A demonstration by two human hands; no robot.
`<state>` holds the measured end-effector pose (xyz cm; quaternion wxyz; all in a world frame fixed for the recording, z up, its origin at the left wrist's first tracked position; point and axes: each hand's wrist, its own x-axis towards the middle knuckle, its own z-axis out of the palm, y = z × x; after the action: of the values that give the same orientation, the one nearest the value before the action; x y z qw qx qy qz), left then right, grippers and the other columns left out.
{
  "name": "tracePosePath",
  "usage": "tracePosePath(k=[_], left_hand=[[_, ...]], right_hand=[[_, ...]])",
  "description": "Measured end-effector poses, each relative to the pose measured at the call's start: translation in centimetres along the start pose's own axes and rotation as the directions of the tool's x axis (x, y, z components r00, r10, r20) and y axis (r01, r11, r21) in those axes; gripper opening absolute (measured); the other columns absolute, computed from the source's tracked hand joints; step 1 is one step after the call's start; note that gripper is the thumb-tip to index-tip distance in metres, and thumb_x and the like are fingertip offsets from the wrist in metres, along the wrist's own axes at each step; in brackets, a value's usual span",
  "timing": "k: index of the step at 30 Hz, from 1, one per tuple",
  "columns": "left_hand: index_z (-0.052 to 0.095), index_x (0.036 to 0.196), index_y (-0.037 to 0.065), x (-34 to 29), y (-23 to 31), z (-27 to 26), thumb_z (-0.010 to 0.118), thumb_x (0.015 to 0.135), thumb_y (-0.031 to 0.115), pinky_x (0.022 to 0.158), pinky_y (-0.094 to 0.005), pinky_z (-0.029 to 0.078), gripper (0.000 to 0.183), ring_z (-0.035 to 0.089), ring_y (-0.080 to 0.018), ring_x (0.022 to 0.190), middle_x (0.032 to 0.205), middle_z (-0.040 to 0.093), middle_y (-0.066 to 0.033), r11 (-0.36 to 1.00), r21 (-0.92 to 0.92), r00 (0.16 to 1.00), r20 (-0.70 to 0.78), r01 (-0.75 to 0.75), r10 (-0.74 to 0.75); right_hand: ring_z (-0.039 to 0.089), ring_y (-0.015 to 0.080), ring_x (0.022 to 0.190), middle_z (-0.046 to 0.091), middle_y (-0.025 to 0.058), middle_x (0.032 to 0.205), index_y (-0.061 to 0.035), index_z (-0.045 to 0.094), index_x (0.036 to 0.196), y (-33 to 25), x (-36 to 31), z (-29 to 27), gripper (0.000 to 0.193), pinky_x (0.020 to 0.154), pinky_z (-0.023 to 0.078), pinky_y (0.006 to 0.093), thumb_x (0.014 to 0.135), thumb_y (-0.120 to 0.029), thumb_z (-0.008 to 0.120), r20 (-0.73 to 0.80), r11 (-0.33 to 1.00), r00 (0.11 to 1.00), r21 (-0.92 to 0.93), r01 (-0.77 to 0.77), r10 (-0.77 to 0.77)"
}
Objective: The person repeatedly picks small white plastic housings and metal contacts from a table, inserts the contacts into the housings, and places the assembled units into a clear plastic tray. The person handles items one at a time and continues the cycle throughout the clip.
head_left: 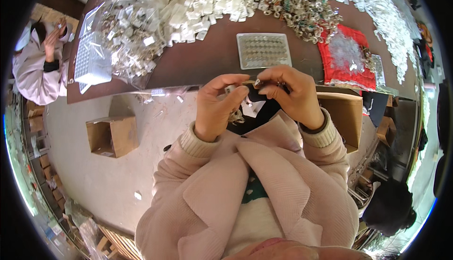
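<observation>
In front of my chest, just off the table's near edge, both hands are raised and almost meet. My left hand (210, 107) is closed, with a small white piece (230, 89) between its thumb and fingers. A little cluster of pale and metallic bits (236, 116) hangs below that palm. Thumb and forefinger of my right hand (302, 97) pinch a tiny shiny piece (257, 82), too small to name. A thin yellowish strip runs between the two sets of fingertips. Beyond the hands lies a white tray (240, 55) with rows of small round greyish pieces.
Heaps of white tags (203, 0), tangled metallic trinkets (302, 5) and clear small bags (401, 38) cover the brown table (188, 64). A red cloth (325, 55) lies at right. Cardboard boxes (122, 135) stand on the floor. Another person (40, 66) sits at far left.
</observation>
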<state>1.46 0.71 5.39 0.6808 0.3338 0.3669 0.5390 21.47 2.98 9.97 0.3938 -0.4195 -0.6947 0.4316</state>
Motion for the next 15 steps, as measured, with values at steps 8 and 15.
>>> tracePosePath(k=[8,15], left_hand=[[0.069,0.093,-0.001,-0.8,-0.6,-0.2,0.068,0.094,0.005,0.051,-0.0178,0.036,0.006,0.047,-0.0035,0.058,0.078,0.063,-0.0006,0.997,-0.038,0.997,-0.040,-0.072,0.071],[0.068,0.088,0.002,-0.9,-1.3,0.1,0.067,0.095,0.009,0.050,-0.0199,0.037,0.010,0.050,-0.0084,0.060,0.082,0.063,-0.0044,0.994,-0.093,0.994,-0.098,-0.060,0.051]], right_hand=[[0.071,0.0237,0.083,0.070,0.0119,0.096,-0.0013,0.069,0.104,0.0,-0.7,2.4,0.028,0.071,0.057,0.0300,0.078,0.001,0.079,-0.042,0.939,0.972,-0.271,0.213,-0.232],[0.070,0.0266,0.081,0.069,0.0128,0.094,-0.0018,0.069,0.104,0.7,-0.9,3.4,0.026,0.070,0.056,0.0328,0.080,-0.002,0.077,-0.153,0.906,0.939,-0.347,0.241,-0.309]])
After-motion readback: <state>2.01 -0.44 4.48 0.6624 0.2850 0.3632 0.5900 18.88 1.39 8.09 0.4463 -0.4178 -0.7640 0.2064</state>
